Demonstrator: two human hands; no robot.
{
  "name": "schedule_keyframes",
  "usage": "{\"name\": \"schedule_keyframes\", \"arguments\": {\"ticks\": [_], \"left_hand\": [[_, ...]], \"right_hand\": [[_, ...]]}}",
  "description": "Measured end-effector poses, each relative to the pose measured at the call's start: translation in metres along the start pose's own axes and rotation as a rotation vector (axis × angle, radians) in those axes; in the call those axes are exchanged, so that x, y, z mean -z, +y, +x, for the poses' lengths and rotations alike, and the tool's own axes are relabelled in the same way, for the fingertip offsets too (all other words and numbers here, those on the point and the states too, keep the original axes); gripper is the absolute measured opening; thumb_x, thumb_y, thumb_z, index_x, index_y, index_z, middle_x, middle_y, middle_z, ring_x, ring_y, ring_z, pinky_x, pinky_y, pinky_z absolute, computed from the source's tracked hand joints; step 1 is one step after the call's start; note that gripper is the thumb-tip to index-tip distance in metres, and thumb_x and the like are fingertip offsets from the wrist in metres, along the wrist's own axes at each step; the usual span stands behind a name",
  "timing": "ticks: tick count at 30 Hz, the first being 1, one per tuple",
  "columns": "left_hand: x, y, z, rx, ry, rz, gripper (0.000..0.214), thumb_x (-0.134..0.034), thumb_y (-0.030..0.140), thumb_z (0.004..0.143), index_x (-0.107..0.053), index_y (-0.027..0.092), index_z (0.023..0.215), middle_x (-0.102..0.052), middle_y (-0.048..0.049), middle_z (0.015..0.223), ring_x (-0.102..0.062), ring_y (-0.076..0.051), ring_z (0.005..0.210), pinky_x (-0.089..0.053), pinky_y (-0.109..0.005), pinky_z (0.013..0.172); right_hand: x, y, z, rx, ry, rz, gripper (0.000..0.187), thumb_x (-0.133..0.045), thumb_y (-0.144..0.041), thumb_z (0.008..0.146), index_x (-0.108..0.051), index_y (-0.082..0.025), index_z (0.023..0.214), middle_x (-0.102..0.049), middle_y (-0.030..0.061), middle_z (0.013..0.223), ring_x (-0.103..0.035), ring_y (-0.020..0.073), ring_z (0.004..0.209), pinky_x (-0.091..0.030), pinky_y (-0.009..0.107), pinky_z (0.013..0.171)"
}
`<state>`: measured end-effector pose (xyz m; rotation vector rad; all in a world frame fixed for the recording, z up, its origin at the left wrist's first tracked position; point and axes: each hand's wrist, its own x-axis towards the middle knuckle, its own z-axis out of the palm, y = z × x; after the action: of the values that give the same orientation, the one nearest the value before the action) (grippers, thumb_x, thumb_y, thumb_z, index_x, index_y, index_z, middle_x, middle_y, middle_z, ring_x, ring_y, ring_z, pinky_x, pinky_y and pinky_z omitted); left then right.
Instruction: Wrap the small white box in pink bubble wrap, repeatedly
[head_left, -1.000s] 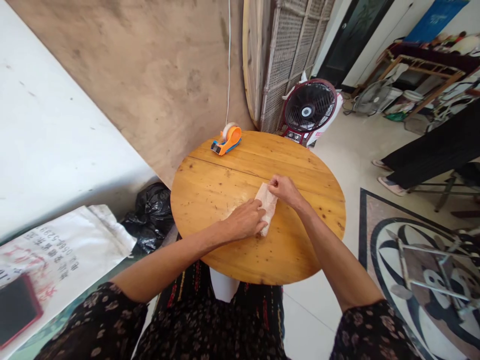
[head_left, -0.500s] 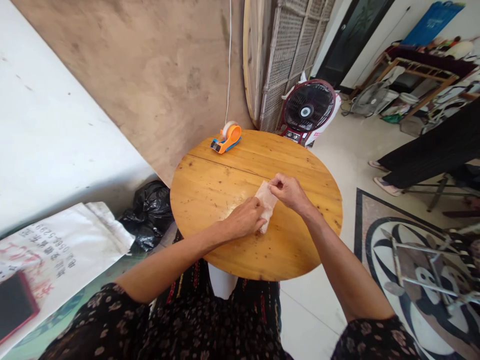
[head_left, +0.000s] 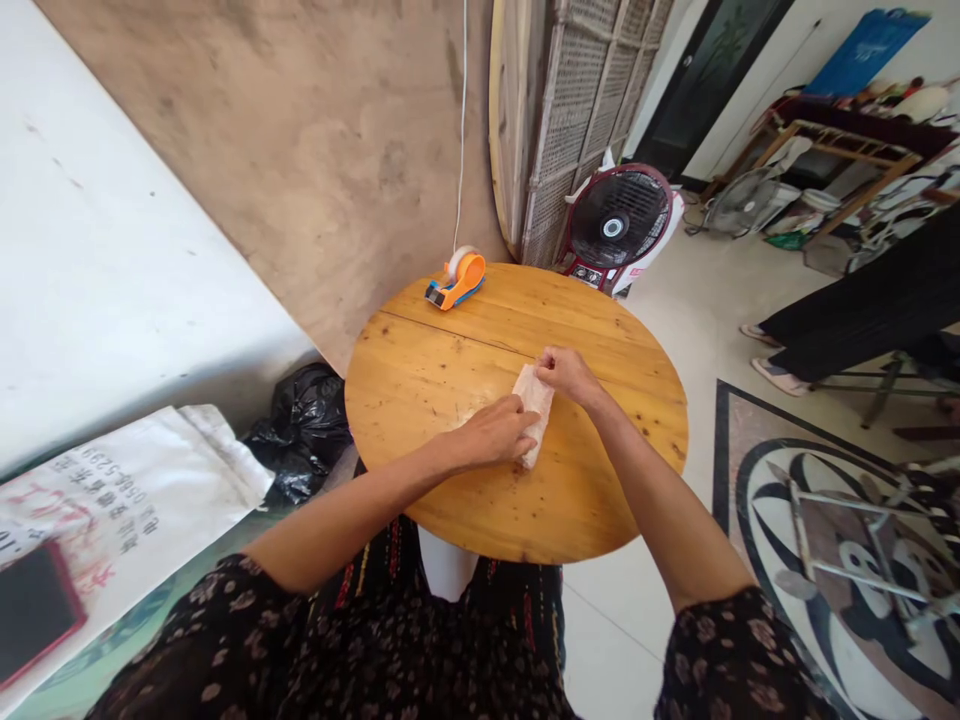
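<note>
A pale pinkish-white oblong packet (head_left: pixel 531 386), wrinkled and partly see-through, lies slantwise on the round wooden table (head_left: pixel 427 385). My left hand (head_left: pixel 496 430) holds its near half from the left, with the index finger stretched across the top and the other fingers curled at its side. At the far right corner, the closed fingers of my right hand (head_left: pixel 566 373) pinch the packet's edge. What the packet contains cannot be made out. Towards the table's far left edge stands an orange and blue tape dispenser (head_left: pixel 457 282) with a roll of tape in it, apart from both hands.
Behind the table stands a dark red fan (head_left: pixel 619 225). Black plastic bags (head_left: pixel 304 425) and a white printed sack (head_left: pixel 142 480) lie to the left, with a red-edged phone-like device (head_left: pixel 37 610) on the sack. A person's legs (head_left: pixel 862 290) show at right.
My right hand has shifted slightly left and inward along the packet's far edge. My left index finger now stretches further across the packet. The camera view has moved slightly.
</note>
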<state>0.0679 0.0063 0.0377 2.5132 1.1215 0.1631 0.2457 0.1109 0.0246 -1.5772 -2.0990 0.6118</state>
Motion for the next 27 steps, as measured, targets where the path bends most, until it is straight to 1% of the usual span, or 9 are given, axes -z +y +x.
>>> {"name": "schedule_keyframes", "arguments": {"ticks": [3,7,9,12,15,17,20,22,27], "left_hand": [[0.005,0.001,0.003,0.003,-0.028,0.011,0.028,-0.046,0.031,0.089,-0.063,0.014,0.104,-0.058,-0.0121,0.105,-0.057,-0.025,0.102,-0.048,-0.035,0.087],[0.006,0.003,0.003,0.027,-0.048,0.009,0.029,-0.046,0.031,0.089,-0.064,0.011,0.102,-0.058,-0.0135,0.107,-0.058,-0.025,0.102,-0.048,-0.035,0.088],[0.004,0.003,0.002,0.035,-0.026,-0.002,0.029,-0.046,0.03,0.089,-0.064,0.011,0.103,-0.056,-0.0144,0.113,-0.058,-0.025,0.103,-0.049,-0.035,0.089],[-0.001,0.003,0.0,0.03,0.045,0.003,0.028,-0.047,0.028,0.089,-0.064,0.011,0.103,-0.049,-0.0165,0.127,-0.056,-0.026,0.109,-0.048,-0.038,0.093],[-0.004,0.002,0.0,-0.006,0.071,0.025,0.027,-0.047,0.027,0.09,-0.064,0.011,0.103,-0.046,-0.0169,0.131,-0.053,-0.028,0.114,-0.046,-0.041,0.097],[-0.004,0.002,0.0,-0.032,0.069,0.038,0.027,-0.045,0.026,0.091,-0.063,0.011,0.103,-0.049,-0.0157,0.128,-0.053,-0.028,0.113,-0.046,-0.041,0.097],[-0.003,0.002,0.002,-0.056,0.043,0.059,0.026,-0.044,0.025,0.092,-0.063,0.01,0.102,-0.057,-0.014,0.115,-0.055,-0.027,0.108,-0.046,-0.038,0.095],[-0.003,0.002,0.002,-0.055,0.029,0.067,0.026,-0.044,0.026,0.092,-0.063,0.009,0.101,-0.06,-0.0136,0.108,-0.056,-0.026,0.105,-0.046,-0.037,0.094],[-0.006,0.001,0.001,-0.053,0.058,0.058,0.025,-0.046,0.026,0.092,-0.062,0.011,0.103,-0.062,-0.0132,0.107,-0.056,-0.025,0.106,-0.045,-0.036,0.094]], "right_hand": [[-0.006,0.008,0.003,-0.014,-0.026,0.031,0.011,-0.053,-0.024,0.063,-0.046,-0.02,0.056,-0.046,-0.0049,0.052,-0.041,0.0101,0.051,-0.028,0.024,0.05],[-0.012,0.016,0.004,-0.031,-0.042,0.073,0.01,-0.054,-0.028,0.063,-0.048,-0.02,0.059,-0.049,-0.0043,0.055,-0.043,0.0099,0.052,-0.03,0.023,0.049],[-0.013,0.019,0.005,-0.038,-0.046,0.09,0.011,-0.054,-0.029,0.063,-0.049,-0.019,0.061,-0.05,-0.0041,0.056,-0.043,0.0097,0.052,-0.03,0.022,0.049],[-0.014,0.022,0.006,-0.038,-0.052,0.109,0.012,-0.054,-0.03,0.062,-0.048,-0.02,0.06,-0.048,-0.0049,0.056,-0.042,0.0089,0.051,-0.03,0.022,0.048],[-0.015,0.024,0.007,-0.039,-0.06,0.118,0.013,-0.055,-0.03,0.061,-0.047,-0.02,0.058,-0.046,-0.0062,0.053,-0.04,0.0082,0.05,-0.028,0.021,0.046],[-0.016,0.024,0.008,-0.048,-0.064,0.12,0.013,-0.055,-0.029,0.06,-0.047,-0.02,0.057,-0.045,-0.0065,0.051,-0.04,0.0081,0.048,-0.028,0.021,0.045],[-0.017,0.024,0.009,-0.062,-0.063,0.12,0.011,-0.055,-0.027,0.059,-0.048,-0.019,0.057,-0.047,-0.0063,0.05,-0.041,0.0084,0.048,-0.027,0.021,0.045],[-0.017,0.023,0.01,-0.062,-0.06,0.118,0.011,-0.055,-0.027,0.059,-0.048,-0.019,0.056,-0.046,-0.0066,0.05,-0.04,0.0083,0.048,-0.027,0.021,0.045],[-0.013,0.02,0.008,-0.031,-0.049,0.122,0.015,-0.057,-0.029,0.06,-0.046,-0.019,0.055,-0.044,-0.0069,0.05,-0.039,0.0082,0.049,-0.026,0.022,0.046]]}}
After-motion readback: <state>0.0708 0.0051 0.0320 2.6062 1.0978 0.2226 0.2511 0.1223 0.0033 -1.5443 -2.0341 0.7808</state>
